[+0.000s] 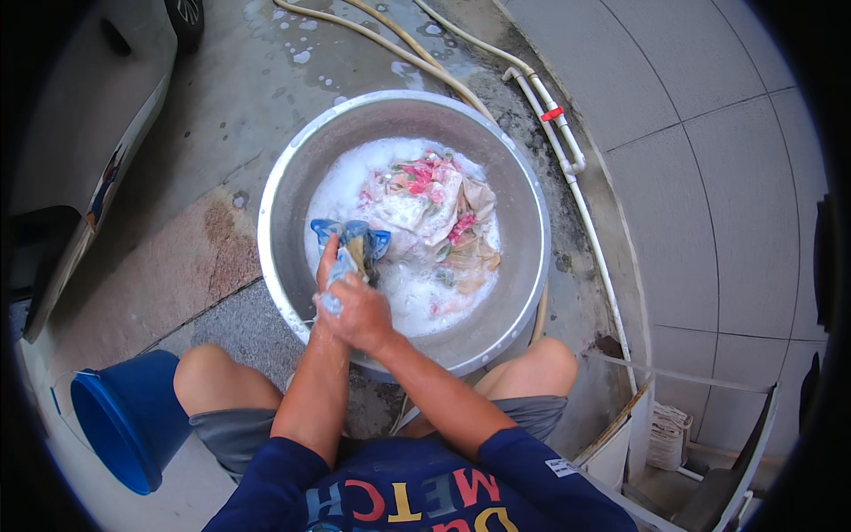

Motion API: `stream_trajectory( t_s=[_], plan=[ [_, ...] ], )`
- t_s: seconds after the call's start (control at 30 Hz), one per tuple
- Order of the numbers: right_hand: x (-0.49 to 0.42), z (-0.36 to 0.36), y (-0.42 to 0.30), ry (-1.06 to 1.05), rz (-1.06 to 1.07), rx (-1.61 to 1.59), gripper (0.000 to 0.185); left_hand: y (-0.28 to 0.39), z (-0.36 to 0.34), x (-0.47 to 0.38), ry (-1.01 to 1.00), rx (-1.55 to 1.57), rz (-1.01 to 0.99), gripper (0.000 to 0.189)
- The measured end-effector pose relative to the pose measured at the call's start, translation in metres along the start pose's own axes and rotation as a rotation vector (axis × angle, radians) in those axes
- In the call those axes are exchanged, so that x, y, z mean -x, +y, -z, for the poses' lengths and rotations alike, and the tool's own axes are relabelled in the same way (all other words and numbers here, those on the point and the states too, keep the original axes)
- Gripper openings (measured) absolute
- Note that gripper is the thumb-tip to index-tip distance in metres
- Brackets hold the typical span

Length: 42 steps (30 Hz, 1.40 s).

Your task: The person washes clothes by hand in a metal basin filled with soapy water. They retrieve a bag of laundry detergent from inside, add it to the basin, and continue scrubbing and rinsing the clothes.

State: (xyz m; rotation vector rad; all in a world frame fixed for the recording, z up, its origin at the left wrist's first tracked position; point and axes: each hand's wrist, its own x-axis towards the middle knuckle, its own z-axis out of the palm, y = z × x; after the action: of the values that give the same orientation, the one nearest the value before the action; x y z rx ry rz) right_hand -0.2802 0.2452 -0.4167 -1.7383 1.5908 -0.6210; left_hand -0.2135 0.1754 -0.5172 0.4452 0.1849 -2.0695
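Both my hands are together at the near left side of a large round metal basin [292, 153]. A wet blue, white and tan cloth [359, 243] is bunched between them, its loose end hanging over the foam. My left hand [326, 266] grips the cloth from the left, one finger extended along it. Crossed over the left wrist, my right hand [359, 312] is closed on the cloth's near end and looks blurred. White suds [412, 312] fill the basin's bottom. Soaked in them lies a heap of floral fabric [432, 199], pink, cream and green.
A blue bucket [133, 419] lies tilted beside my left knee. A car [86, 100] stands at left. Hoses [399, 56] run behind the basin. White pipes with a red valve [552, 114] follow the tiled ledge [665, 166]. A metal-framed object [751, 425] stands at lower right.
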Motion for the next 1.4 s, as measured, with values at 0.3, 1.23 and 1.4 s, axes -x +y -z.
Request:
stream_trajectory(
  t_s=[0.3,1.23,1.4],
  plan=[
    [-0.042,0.085,0.105,0.146,-0.535,-1.120,0.028,0.003,-0.060,0.002,0.645,-1.245,-0.336,0.052],
    [-0.083,0.040,0.067,0.420,-0.163,-0.097,0.042,-0.037,-0.041,0.011,0.419,-0.319,-0.111,0.042],
    [-0.060,0.055,0.097,0.428,-0.377,-0.579,0.037,-0.012,-0.042,-0.001,0.226,-0.132,-0.184,0.039]
  ],
)
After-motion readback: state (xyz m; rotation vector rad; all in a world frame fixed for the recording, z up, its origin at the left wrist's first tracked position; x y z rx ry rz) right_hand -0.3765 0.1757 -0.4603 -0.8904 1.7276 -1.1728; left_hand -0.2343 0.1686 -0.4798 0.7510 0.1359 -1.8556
